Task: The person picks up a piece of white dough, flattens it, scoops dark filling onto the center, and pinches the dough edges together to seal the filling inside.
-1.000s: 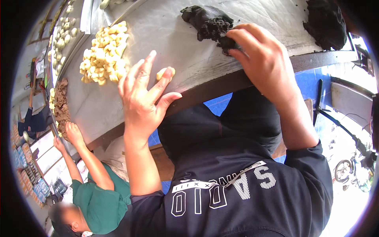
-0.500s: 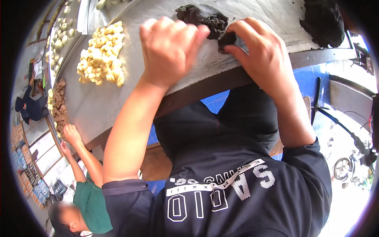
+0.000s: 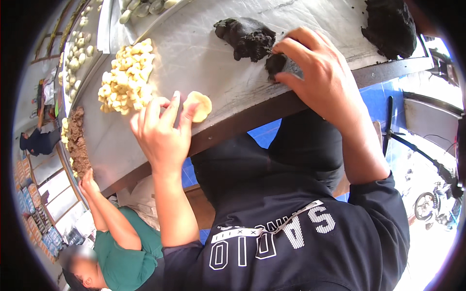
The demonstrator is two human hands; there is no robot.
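Note:
My right hand (image 3: 323,72) curls its thumb and fingers round a small piece of black dough (image 3: 275,65) at the table's near edge. Just beyond it lies a larger lump of black dough (image 3: 245,39), rough and torn on its right side. Left of there, my left hand (image 3: 162,131) has its fingers apart, their tips at the near edge of a heap of pale yellow dough pieces (image 3: 127,77). Its thumb overlaps a flattened round of pale dough (image 3: 200,107); whether the thumb presses or merely touches it, I cannot tell.
The metal table (image 3: 189,58) has a dark front edge. Another big black mass (image 3: 391,29) sits at its far right. At the left, a person in green (image 3: 124,237) reaches toward a brown crumbly mass (image 3: 77,140). Trays of pale green oval pieces (image 3: 77,58) stand at the back left.
My left hand has moved left and nearer, from beside the black lump to the pale dough heap. The flattened round has come into sight. My right hand stays at the small black piece.

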